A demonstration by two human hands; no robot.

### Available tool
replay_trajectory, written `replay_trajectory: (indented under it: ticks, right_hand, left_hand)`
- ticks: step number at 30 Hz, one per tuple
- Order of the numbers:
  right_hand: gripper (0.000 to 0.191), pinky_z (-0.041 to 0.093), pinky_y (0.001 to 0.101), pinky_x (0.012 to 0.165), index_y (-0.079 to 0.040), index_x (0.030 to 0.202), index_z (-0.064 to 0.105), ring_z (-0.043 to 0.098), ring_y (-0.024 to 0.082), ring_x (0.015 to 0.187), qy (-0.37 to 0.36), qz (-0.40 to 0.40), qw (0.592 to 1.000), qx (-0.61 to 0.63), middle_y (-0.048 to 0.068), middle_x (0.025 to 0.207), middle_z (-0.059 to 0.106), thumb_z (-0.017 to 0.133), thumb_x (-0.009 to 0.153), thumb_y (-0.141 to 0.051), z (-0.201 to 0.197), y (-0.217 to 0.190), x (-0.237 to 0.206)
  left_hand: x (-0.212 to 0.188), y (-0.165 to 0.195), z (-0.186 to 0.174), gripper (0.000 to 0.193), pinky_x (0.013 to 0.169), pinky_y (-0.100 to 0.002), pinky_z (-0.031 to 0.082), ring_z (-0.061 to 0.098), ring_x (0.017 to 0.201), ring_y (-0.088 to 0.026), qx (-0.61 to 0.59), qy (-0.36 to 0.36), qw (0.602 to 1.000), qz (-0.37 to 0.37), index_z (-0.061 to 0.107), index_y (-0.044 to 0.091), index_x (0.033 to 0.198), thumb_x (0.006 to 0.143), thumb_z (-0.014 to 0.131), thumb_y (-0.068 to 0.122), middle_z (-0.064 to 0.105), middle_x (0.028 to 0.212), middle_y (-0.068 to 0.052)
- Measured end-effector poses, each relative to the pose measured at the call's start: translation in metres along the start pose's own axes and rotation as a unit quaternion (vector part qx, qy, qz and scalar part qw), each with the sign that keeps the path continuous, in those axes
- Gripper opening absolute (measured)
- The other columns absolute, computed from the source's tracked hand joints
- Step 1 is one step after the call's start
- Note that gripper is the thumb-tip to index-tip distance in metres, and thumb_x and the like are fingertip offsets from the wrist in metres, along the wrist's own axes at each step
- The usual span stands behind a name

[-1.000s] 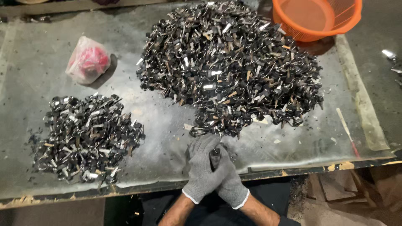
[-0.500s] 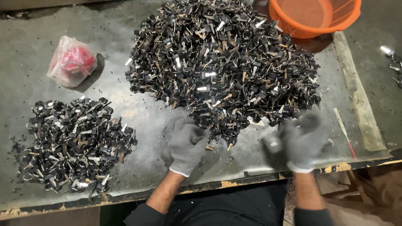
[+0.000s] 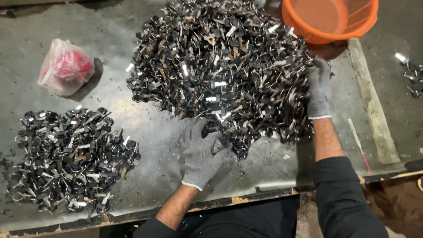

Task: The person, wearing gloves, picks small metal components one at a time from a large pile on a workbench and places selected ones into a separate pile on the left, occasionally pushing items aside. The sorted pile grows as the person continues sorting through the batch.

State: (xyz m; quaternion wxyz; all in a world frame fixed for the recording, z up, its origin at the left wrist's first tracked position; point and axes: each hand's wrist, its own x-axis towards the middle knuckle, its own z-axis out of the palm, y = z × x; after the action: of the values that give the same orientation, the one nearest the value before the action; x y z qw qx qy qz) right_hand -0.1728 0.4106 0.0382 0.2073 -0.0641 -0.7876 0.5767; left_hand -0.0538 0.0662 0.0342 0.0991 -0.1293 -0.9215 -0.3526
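A large heap of small black and silver metal parts (image 3: pixel 220 66) covers the middle of a grey metal table (image 3: pixel 145 176). My left hand (image 3: pixel 202 152), in a grey knit glove, lies flat with fingers spread against the near edge of the heap. My right hand (image 3: pixel 319 86), also gloved, presses its palm against the heap's right side, near the orange bowl. Neither hand grips anything that I can see. A smaller pile of the same parts (image 3: pixel 66 158) lies at the near left.
An orange plastic bowl (image 3: pixel 330 20) stands at the far right, touching the big heap. A clear bag with something red inside (image 3: pixel 66 66) lies at the far left. A few loose parts (image 3: pixel 412 75) sit beyond the table's right edge strip.
My hands, together near the front edge a second ago, have spread apart. The left now rests on the heap's near edge and the right has moved up along its right side.
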Motion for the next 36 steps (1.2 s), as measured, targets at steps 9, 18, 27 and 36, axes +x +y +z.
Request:
replay_trajectory:
  ticks: [9, 18, 27, 36]
  right_hand:
    - [0.057, 0.060, 0.0397, 0.105, -0.012, 0.143, 0.053, 0.059, 0.023, 0.118, -0.009, -0.153, 0.983, -0.097, 0.012, 0.129, 0.045, 0.074, 0.097, -0.040, 0.079, -0.065, -0.023]
    - [0.079, 0.048, 0.0556, 0.097, -0.011, 0.136, 0.059, 0.054, 0.036, 0.120, -0.114, -0.329, 0.857, -0.380, 0.021, 0.132, 0.052, 0.093, 0.070, -0.041, 0.089, -0.124, -0.067]
    - [0.075, 0.038, 0.0550, 0.112, 0.004, 0.155, 0.040, 0.048, 0.044, 0.137, 0.080, 0.011, 0.944, -0.319, 0.030, 0.150, 0.047, 0.075, 0.098, -0.030, -0.003, -0.041, -0.149]
    - [0.059, 0.041, 0.0452, 0.117, 0.000, 0.146, 0.053, 0.054, 0.032, 0.136, 0.113, 0.026, 0.986, -0.119, 0.019, 0.146, 0.058, 0.074, 0.103, -0.033, 0.040, 0.008, -0.080]
  left_hand:
    - [0.001, -0.001, -0.001, 0.034, 0.117, -0.058, 0.028, 0.035, 0.143, -0.043, -0.015, -0.005, 1.000, -0.016, 0.078, 0.015, 0.096, 0.076, 0.084, 0.043, 0.049, 0.146, -0.023]
    - [-0.008, -0.008, 0.004, 0.039, 0.113, -0.058, 0.029, 0.038, 0.138, -0.042, 0.004, 0.002, 1.000, -0.003, 0.078, 0.016, 0.106, 0.075, 0.081, 0.039, 0.049, 0.144, -0.022]
    - [-0.003, -0.010, 0.006, 0.038, 0.111, -0.060, 0.029, 0.040, 0.137, -0.041, 0.021, -0.006, 0.999, -0.024, 0.076, 0.014, 0.099, 0.076, 0.081, 0.044, 0.051, 0.141, -0.019]
    - [0.001, -0.006, 0.003, 0.037, 0.108, -0.062, 0.030, 0.042, 0.134, -0.042, 0.028, 0.003, 1.000, -0.010, 0.074, 0.011, 0.095, 0.079, 0.080, 0.044, 0.051, 0.141, -0.021]
